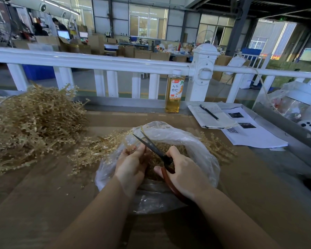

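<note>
Right hand (182,171) grips scissors (152,145), blades parted | left hand (131,162) pinches a golden sprig (128,147) | both above plastic bag (201,151).

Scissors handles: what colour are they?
The scissors handles are reddish-brown, best seen in the head view, in the right hand.

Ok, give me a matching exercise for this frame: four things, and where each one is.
1 black-bladed scissors with red-brown handles
2 clear bottle of amber liquid, white cap
3 black pen
4 small tan plastic sprig

a on the open notebook
b in the grip of the right hand
c pinched by the left hand
d standing by the white railing

Pairs: 1-b, 2-d, 3-a, 4-c
</note>
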Tool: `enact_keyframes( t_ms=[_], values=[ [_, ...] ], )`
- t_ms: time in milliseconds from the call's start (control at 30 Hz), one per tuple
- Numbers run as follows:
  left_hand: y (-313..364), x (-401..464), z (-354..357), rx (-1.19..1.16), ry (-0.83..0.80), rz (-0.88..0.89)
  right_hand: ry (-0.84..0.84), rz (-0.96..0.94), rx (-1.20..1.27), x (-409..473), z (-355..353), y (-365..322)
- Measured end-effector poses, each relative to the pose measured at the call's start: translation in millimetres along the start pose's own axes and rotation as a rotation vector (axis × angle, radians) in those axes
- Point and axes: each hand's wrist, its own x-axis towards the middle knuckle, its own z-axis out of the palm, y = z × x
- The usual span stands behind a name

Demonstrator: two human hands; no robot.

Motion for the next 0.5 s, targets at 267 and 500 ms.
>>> enact_keyframes(
  t_ms=[267, 500],
  values=[
    [-3.1, 1.8, 1.6, 0.101, 0.019, 0.036, 0.008, -0.016, -0.051, 1.1, 0.4, 1.5],
    [-5.5, 5.6, 1.3, 0.136, 0.009, 0.06, 0.036, -0.022, -0.082, 0.8, 2.8, 4.0]
  ],
)
